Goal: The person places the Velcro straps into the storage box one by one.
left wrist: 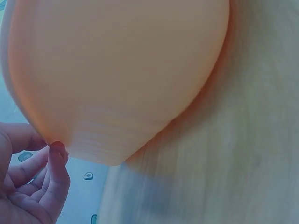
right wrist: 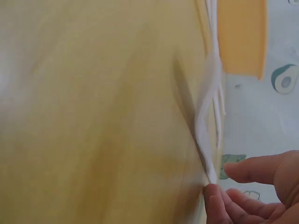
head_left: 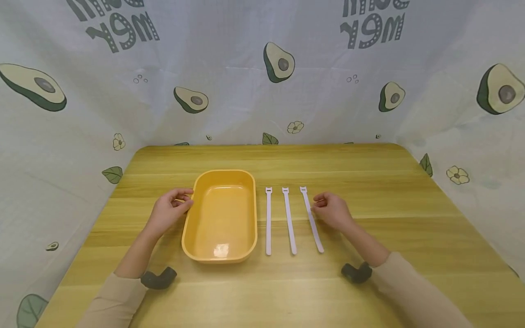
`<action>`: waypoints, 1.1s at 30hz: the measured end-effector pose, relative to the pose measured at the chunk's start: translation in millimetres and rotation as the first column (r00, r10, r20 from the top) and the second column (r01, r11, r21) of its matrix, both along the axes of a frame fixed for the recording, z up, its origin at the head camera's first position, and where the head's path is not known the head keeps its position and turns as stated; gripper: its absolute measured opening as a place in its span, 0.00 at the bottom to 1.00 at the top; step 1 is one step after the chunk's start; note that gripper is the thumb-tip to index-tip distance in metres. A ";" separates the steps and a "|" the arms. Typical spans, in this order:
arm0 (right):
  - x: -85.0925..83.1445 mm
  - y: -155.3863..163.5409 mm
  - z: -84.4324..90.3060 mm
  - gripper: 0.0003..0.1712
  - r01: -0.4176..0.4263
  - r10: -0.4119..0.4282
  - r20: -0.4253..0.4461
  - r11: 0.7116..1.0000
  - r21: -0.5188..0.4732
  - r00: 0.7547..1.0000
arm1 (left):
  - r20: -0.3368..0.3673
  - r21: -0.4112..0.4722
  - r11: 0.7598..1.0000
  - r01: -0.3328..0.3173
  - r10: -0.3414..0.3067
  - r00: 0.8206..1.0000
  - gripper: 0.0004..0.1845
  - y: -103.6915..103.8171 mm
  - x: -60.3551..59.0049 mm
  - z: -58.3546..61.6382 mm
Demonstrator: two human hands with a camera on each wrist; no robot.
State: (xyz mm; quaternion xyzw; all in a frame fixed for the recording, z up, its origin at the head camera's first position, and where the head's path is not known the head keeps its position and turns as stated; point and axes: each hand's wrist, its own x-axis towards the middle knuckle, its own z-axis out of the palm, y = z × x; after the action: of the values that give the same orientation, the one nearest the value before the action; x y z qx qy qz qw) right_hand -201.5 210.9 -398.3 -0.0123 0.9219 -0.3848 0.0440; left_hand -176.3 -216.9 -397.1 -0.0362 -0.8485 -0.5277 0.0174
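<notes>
A yellow rectangular tray (head_left: pixel 221 214) lies left of centre in the head view. My left hand (head_left: pixel 170 212) is at its left rim; the left wrist view has the fingertips (left wrist: pixel 58 148) pinching that rim. Three white slotted cable straps lie side by side to the right: the left strap (head_left: pixel 268 223), the middle strap (head_left: pixel 289 223) and the slanted right strap (head_left: pixel 311 221). My right hand (head_left: pixel 333 212) is beside the right strap's upper half. In the right wrist view a fingertip (right wrist: pixel 211 190) touches this strap, while the thumb (right wrist: pixel 243 170) stays apart from it.
A wood-grain table (head_left: pixel 287 291) carries everything. Dark curved pieces show beside each forearm, one at left (head_left: pixel 159 278) and another at right (head_left: pixel 357 272). A white cloth (head_left: pixel 246 100) with avocado prints hangs behind the table and along its sides.
</notes>
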 end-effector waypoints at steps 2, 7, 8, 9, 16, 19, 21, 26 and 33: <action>-0.2 -2.6 -1.2 0.16 0.014 -0.014 0.005 1.000 0.005 1.000 | 0.005 0.022 1.000 0.004 -0.004 1.000 0.18 -0.3 0.0 0.5; -0.4 -8.4 -4.1 0.16 0.030 -0.030 0.003 0.999 0.041 1.000 | 0.020 0.076 0.997 0.015 -0.016 1.000 0.20 -0.1 0.4 1.2; -0.4 -9.4 -4.5 0.16 0.032 -0.032 0.000 0.998 0.048 1.000 | 0.023 0.083 0.996 0.015 -0.017 1.000 0.20 0.0 0.7 1.2; -0.4 -10.3 -5.0 0.16 0.031 -0.031 -0.002 0.998 0.053 1.000 | 0.025 0.090 0.996 0.014 -0.017 1.000 0.20 0.2 0.9 1.1; 0.4 -13.5 -5.4 0.16 0.046 -0.046 0.000 0.998 0.048 0.999 | 0.028 0.109 0.994 0.012 -0.015 0.999 0.19 0.8 2.0 0.7; 0.8 -13.8 -4.9 0.16 0.049 -0.049 0.001 0.998 0.045 0.999 | 0.030 0.115 0.993 0.013 -0.017 0.999 0.19 0.7 2.2 0.7; 1.2 -14.0 -4.1 0.16 0.050 -0.050 0.007 0.998 0.040 0.999 | 0.030 0.117 0.993 0.014 -0.017 0.999 0.20 0.5 2.2 0.9; -0.7 -12.1 -5.1 0.16 0.069 -0.069 0.033 0.998 0.005 0.997 | 0.030 0.123 0.992 0.016 -0.020 0.999 0.20 0.0 1.8 0.3; -6.6 -6.2 -6.4 0.12 0.162 -0.134 0.150 0.969 -0.189 0.980 | 0.030 0.124 0.992 0.018 -0.022 0.999 0.20 0.0 1.5 -0.3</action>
State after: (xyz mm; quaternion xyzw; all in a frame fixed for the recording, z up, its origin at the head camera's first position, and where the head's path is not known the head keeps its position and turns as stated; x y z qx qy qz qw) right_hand -208.1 204.8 -404.7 0.0785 0.8716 -0.4779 0.0765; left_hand -174.8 -216.9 -397.4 -0.0353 -0.8139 -0.5799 0.0010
